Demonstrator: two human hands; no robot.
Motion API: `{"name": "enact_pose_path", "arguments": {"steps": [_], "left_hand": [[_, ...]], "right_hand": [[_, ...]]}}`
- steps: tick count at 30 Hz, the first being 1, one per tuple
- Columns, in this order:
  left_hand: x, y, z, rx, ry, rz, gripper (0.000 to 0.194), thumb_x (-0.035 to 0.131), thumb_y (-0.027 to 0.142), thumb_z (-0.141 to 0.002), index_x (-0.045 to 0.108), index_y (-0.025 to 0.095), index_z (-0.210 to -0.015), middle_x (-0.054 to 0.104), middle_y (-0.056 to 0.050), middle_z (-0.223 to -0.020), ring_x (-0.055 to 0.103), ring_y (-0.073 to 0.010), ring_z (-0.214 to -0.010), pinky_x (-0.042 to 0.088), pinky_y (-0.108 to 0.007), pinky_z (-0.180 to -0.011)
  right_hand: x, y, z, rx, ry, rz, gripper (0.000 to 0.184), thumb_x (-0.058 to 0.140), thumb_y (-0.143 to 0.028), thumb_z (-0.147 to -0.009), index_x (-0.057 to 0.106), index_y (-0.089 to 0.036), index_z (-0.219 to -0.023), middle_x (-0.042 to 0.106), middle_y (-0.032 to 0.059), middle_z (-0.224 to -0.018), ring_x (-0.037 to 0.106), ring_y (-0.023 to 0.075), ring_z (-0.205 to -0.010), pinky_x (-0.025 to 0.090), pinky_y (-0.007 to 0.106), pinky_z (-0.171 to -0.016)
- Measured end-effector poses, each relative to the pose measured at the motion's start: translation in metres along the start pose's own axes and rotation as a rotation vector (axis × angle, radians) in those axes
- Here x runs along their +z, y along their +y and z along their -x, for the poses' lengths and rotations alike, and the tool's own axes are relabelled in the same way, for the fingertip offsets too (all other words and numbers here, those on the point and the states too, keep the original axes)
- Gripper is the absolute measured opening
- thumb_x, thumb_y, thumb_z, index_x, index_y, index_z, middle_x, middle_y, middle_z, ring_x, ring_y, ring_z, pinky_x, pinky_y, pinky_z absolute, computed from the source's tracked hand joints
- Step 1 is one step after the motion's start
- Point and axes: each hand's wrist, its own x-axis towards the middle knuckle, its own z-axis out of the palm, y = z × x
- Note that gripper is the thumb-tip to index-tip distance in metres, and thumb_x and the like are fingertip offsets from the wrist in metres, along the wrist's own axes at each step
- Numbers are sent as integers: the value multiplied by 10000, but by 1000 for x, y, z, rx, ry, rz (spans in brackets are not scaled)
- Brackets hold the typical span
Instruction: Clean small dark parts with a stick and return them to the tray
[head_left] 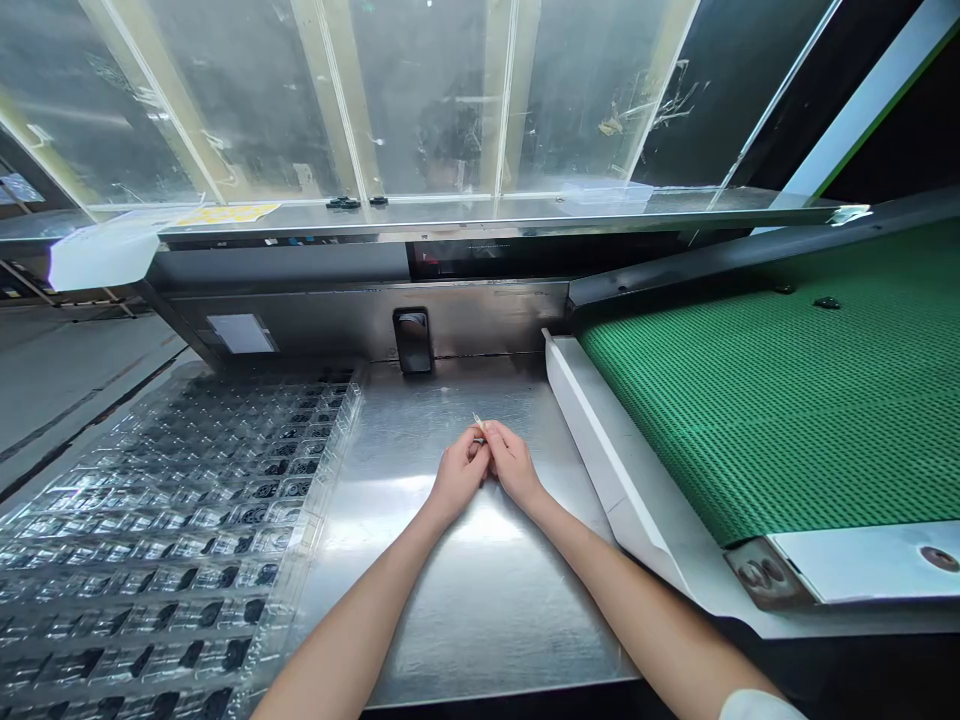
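Observation:
My left hand and my right hand meet fingertip to fingertip above the bare metal worktop. Both are closed. A thin, pale, pointed stick pokes forward from between the pinched fingers, most plainly from my right thumb and forefinger. Its kind is too small to tell. The fingers of my left hand curl close against it, and what they hold is hidden.
Clear plastic trays with small dark parts in their pockets lie at left. A black device leans on the back panel. At right runs a green conveyor belt carrying dark parts, behind a white guard. A shelf overhangs the back.

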Motion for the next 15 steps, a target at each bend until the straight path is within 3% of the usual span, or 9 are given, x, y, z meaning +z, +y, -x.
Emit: {"name": "enact_pose_path", "arguments": {"steps": [15], "left_hand": [[0,8,1,-27,-9,10,217,516,361,-985,609,174,-1045,485,69,-549,409,-91,-477,341,-196,-519]], "right_hand": [[-1,-3,0,-24,22,22,528,425,-631,-1042,696,-183,-969,580,21,-762,528,184,-698,413,277,-628]]}}
